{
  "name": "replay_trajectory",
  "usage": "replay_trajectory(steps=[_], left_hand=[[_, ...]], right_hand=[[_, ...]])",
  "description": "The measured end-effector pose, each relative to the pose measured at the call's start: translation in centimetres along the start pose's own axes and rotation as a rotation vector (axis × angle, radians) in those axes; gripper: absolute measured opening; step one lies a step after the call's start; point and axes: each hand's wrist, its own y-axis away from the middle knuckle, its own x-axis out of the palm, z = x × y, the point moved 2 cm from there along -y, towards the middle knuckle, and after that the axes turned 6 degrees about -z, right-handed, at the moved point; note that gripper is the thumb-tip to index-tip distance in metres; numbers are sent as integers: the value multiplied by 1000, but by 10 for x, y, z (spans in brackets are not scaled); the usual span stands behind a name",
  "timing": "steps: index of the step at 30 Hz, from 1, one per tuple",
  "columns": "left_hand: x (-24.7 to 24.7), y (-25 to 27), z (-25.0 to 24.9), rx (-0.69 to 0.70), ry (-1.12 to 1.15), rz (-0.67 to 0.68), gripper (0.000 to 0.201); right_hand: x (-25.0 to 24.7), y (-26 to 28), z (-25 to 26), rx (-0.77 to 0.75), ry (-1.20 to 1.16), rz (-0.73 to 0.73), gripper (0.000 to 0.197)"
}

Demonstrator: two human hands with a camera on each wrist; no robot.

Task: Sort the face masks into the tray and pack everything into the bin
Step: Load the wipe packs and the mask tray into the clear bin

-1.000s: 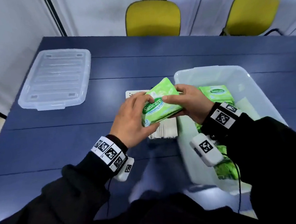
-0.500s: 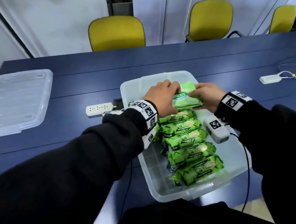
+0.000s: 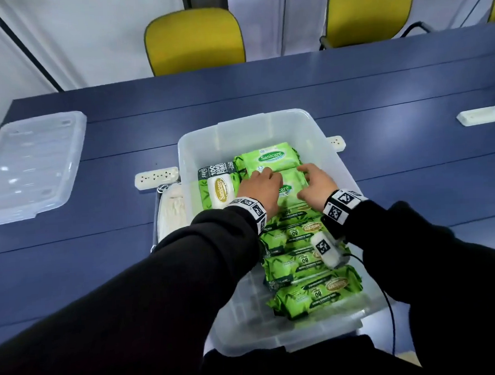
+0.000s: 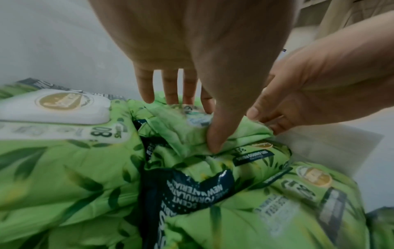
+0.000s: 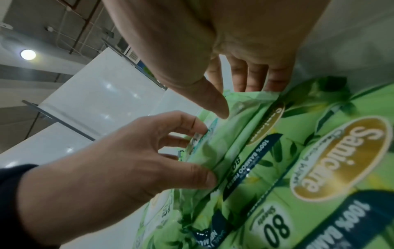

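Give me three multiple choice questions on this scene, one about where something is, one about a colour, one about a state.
1. Where is the clear lid?
A. on the bin
B. on the table left of the bin
C. on a chair

2. What colour are the chairs?
A. yellow
B. red
C. black

3. How is the small wipes pack held?
A. lifted above the table
B. untouched
C. both hands on it, inside the bin

Key: 1 B, it lies flat on the blue table; 2 A, yellow backs show; 3 C, left hand and right hand touch it.

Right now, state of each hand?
Left hand: fingers and thumb pinch the small light-green wipes pack in the clear plastic bin.
Right hand: pinches the same pack.
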Motion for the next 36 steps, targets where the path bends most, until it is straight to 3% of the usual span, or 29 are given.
replay_trajectory(steps=[5, 9, 13, 16, 19, 21, 24, 27, 29, 32, 36], left_hand=[[2, -1, -2, 19, -86, -78, 63], [6, -2, 2, -37, -53, -101, 96], [19, -8, 8, -103, -2, 119, 108], [18, -8, 10, -90, 11, 182, 108], [-7, -15, 10, -62, 63, 200, 109], [-43, -15, 19, -26, 179, 92, 98], [-105, 1, 64, -37, 448, -231, 51], [-133, 39, 145, -312, 638, -505, 23], [-122, 69, 198, -580, 688, -554, 21], [-70, 110, 257, -843, 590, -345, 33], [-5, 144, 259, -831, 534, 61, 26]], right_hand=[[6, 1, 2, -152, 93, -36, 75], [11, 4, 16, -310, 247, -17, 88], [18, -9, 32, -349, 331, 60, 81], [27, -16, 32, -350, 418, 164, 74], [28, -17, 29, -347, 402, 178, 75], [23, -17, 30, -340, 308, 142, 71], [12, -14, 34, -336, 117, 21, 63], [10, 3, 49, -337, -107, -27, 50], [15, 19, 60, -323, -212, -5, 42], [34, 43, 77, -315, -352, 98, 35], [57, 66, 100, -271, -426, 222, 33]])
